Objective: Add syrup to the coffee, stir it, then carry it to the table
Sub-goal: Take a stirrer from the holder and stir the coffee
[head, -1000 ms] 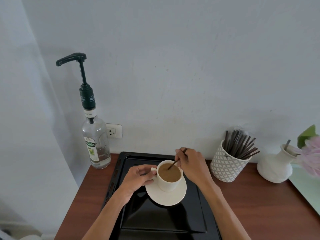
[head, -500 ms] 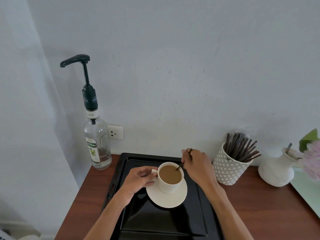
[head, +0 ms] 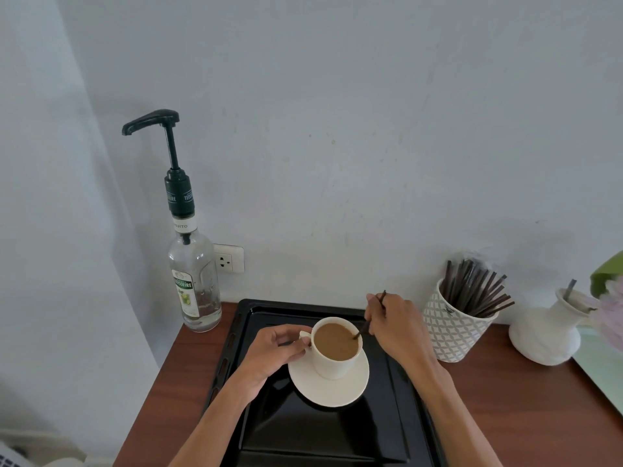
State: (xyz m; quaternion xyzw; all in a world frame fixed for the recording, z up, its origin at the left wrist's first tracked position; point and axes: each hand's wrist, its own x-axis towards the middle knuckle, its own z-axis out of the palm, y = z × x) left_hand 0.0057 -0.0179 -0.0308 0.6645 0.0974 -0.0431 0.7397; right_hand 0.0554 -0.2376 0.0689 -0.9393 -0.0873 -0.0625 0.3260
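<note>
The coffee cup stands on its saucer in the black tray on the tabletop. The stir stick, a second ago near the cup's middle, now dips at the right rim, so stirring seems under way and carrying remains. The right hand arches over the rim, fingers pinching the stick. The left hand curls closed on the handle, steadying the cup. The syrup bottle stands apart at the left.
</note>
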